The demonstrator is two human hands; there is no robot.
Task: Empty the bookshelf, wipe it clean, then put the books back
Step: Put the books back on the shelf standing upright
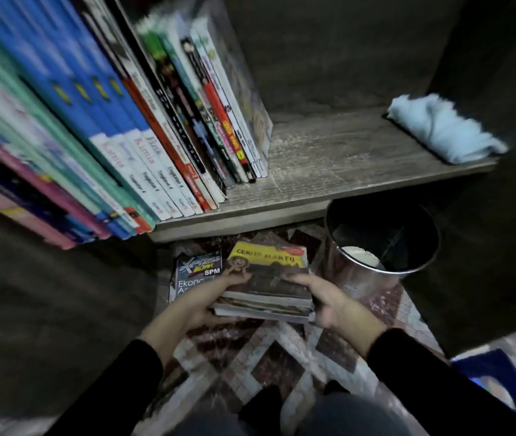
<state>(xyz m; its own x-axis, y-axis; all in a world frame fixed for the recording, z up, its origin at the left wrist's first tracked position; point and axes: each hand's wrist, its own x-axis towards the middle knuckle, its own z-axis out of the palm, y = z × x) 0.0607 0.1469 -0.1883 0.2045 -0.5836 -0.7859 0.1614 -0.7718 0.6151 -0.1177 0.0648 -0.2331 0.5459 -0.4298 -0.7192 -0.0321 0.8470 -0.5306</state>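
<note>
The left hand [201,302] and right hand [329,302] clasp the ends of a small stack of worn paperbacks [269,280] with a yellow-banded cover, held between them. Above the hands, a grey wood-grain shelf [329,158] carries leaning colourful books [143,127].

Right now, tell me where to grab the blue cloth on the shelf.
Pinch the cloth at its raised fold, from the front and above: it lies bunched at the right end of the shelf, where the side wall likely blocks a sideways reach.
</note>
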